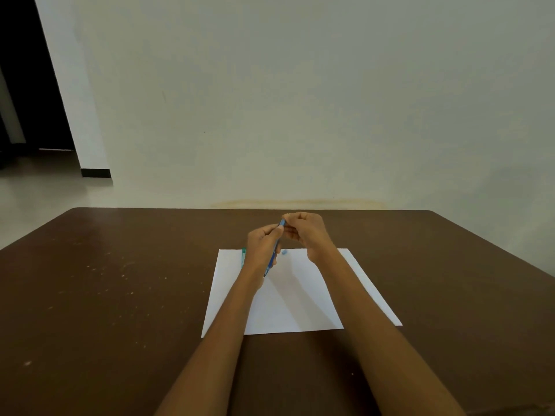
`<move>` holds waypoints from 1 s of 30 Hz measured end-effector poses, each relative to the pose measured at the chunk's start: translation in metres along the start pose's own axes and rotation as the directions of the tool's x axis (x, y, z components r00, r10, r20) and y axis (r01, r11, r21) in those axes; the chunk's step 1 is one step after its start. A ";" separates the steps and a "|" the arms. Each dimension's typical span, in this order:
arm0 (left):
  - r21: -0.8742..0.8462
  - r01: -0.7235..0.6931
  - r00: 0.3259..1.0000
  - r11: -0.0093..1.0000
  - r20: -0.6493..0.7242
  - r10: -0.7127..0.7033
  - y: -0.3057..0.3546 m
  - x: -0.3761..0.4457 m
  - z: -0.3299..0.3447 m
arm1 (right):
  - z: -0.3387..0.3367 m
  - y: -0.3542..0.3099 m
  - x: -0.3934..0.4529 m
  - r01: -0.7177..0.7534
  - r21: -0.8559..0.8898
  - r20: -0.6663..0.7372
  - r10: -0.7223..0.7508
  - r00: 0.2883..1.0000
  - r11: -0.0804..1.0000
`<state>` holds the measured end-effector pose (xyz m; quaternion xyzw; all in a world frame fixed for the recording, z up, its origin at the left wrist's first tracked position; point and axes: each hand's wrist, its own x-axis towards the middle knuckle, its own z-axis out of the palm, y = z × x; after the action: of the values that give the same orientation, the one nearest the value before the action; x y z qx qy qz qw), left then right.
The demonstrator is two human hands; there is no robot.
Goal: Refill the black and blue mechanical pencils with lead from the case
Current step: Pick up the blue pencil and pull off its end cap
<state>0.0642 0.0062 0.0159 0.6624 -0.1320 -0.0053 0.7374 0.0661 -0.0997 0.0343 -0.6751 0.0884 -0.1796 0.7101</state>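
Gripping blue pencil (pixel 274 253), left hand (pixel 264 244), right hand (pixel 306 232) pinching top

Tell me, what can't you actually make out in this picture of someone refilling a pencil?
All in the head view:
- Lead: too thin to see at the top of the blue pencil, where the right hand pinches; fingers cover it.
- Green object on the paper: mostly hidden behind the left hand.
- Small blue piece: too small and blurred to identify.
- Black pencil: not visible anywhere.
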 end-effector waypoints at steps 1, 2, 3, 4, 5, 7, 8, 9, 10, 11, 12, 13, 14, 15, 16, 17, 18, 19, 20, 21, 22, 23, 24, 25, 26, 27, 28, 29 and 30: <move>0.000 0.005 1.000 1.000 0.000 -0.005 0.001 0.000 -0.001 | 0.002 0.001 0.001 0.016 -0.045 -0.026 -0.017 1.000 0.999; 0.001 0.013 1.000 1.000 -0.004 -0.013 0.000 0.001 -0.002 | 0.003 0.001 0.002 0.032 -0.101 -0.048 -0.037 0.998 0.994; 0.002 0.024 1.000 1.000 -0.007 -0.024 0.000 0.001 -0.002 | 0.003 0.001 0.004 0.046 -0.159 -0.062 -0.057 0.996 0.986; 0.004 0.033 0.999 0.999 -0.007 -0.033 0.000 0.001 -0.002 | 0.004 0.002 0.005 0.057 -0.208 -0.067 -0.072 0.995 0.977; 0.006 0.039 0.999 0.999 -0.005 -0.039 0.000 0.001 -0.002 | 0.004 0.003 0.006 0.060 -0.244 -0.067 -0.078 0.995 0.968; 0.011 0.040 0.999 0.999 0.005 -0.040 -0.001 0.001 -0.002 | 0.004 0.005 0.008 0.049 -0.286 -0.069 -0.072 0.995 0.957; 0.011 0.035 0.999 0.999 0.019 -0.035 -0.001 0.001 -0.002 | 0.003 0.005 0.009 0.043 -0.299 -0.079 -0.070 0.994 0.953; 0.015 0.031 0.999 0.999 0.036 -0.031 -0.002 0.000 -0.002 | 0.000 0.006 0.010 0.037 -0.302 -0.094 -0.069 0.993 0.953; 0.021 0.027 0.998 0.999 0.051 -0.028 -0.003 0.000 -0.002 | -0.003 0.006 0.011 0.033 -0.292 -0.110 -0.068 0.992 0.956; 0.023 0.023 0.998 0.999 0.059 -0.024 -0.003 -0.001 -0.002 | -0.007 0.006 0.013 0.034 -0.276 -0.125 -0.071 0.990 0.961; 0.015 0.016 0.998 1.000 0.059 -0.016 -0.004 -0.001 -0.002 | -0.012 0.007 0.013 0.039 -0.263 -0.142 -0.078 0.987 0.964; 0.000 0.009 0.999 1.000 0.051 -0.009 -0.004 0.000 -0.002 | -0.015 0.008 0.013 0.043 -0.268 -0.162 -0.089 0.983 0.963; -0.016 0.004 0.999 1.000 0.033 -0.004 -0.005 0.001 -0.003 | -0.019 0.010 0.012 0.045 -0.302 -0.179 -0.103 0.978 0.952; -0.029 0.001 1.000 1.000 0.006 -0.001 -0.006 0.002 -0.004 | -0.022 0.014 0.012 0.042 -0.371 -0.183 -0.117 0.976 0.928; -0.036 -0.001 1.000 0.999 -0.026 0.000 -0.007 0.003 -0.005 | -0.025 0.017 0.011 0.038 -0.463 -0.163 -0.128 0.978 0.886; -0.042 -0.001 0.999 0.999 -0.052 -0.001 -0.008 0.004 -0.006 | -0.027 0.021 0.010 0.036 -0.553 -0.126 -0.126 0.984 0.832; -0.049 -0.003 0.998 0.999 -0.069 0.000 -0.008 0.005 -0.007 | -0.028 0.024 0.009 0.034 -0.626 -0.085 -0.112 0.990 0.779; -0.057 -0.005 0.997 0.998 -0.078 0.001 -0.009 0.006 -0.008 | -0.029 0.026 0.009 0.037 -0.678 -0.047 -0.094 0.994 0.734; -0.064 -0.007 0.997 0.998 -0.082 0.002 -0.009 0.006 -0.008 | -0.030 0.026 0.009 0.046 -0.719 -0.015 -0.081 0.997 0.693; -0.068 -0.009 0.996 0.998 -0.084 0.003 -0.008 0.006 -0.007 | -0.030 0.025 0.009 0.057 -0.753 0.013 -0.072 0.997 0.655; -0.068 -0.011 0.997 0.998 -0.083 0.005 -0.009 0.006 -0.007 | -0.030 0.024 0.008 0.070 -0.781 0.037 -0.066 0.997 0.621; -0.064 -0.015 0.997 0.998 -0.076 0.011 -0.009 0.006 -0.006 | -0.030 0.024 0.008 0.081 -0.800 0.055 -0.061 0.997 0.595; -0.058 -0.023 0.998 0.998 -0.066 0.019 -0.009 0.006 -0.006 | -0.029 0.024 0.008 0.085 -0.812 0.065 -0.055 0.996 0.577; -0.051 -0.029 0.998 0.998 -0.058 0.026 -0.009 0.006 -0.005 | -0.028 0.025 0.008 0.080 -0.822 0.065 -0.047 0.997 0.563; -0.046 -0.033 0.998 0.998 -0.055 0.031 -0.010 0.006 -0.006 | -0.028 0.026 0.008 0.069 -0.831 0.056 -0.040 0.998 0.553; -0.043 -0.034 0.998 0.999 -0.056 0.031 -0.010 0.006 -0.006 | -0.027 0.027 0.008 0.054 -0.836 0.044 -0.032 0.999 0.545; -0.043 -0.034 0.998 0.998 -0.058 0.032 -0.010 0.006 -0.006 | -0.028 0.027 0.009 0.045 -0.843 0.036 -0.026 0.999 0.536; -0.043 -0.035 0.998 0.998 -0.060 0.032 -0.010 0.006 -0.006 | -0.027 0.027 0.009 0.041 -0.851 0.034 -0.022 0.999 0.523; -0.042 -0.035 0.998 0.999 -0.061 0.033 -0.009 0.006 -0.006 | -0.027 0.027 0.010 0.041 -0.860 0.036 -0.020 0.999 0.509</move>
<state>0.0733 0.0100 0.0073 0.6440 -0.1207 0.0245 0.7550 0.0688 -0.1275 0.0072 -0.9415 0.1462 -0.1177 0.2800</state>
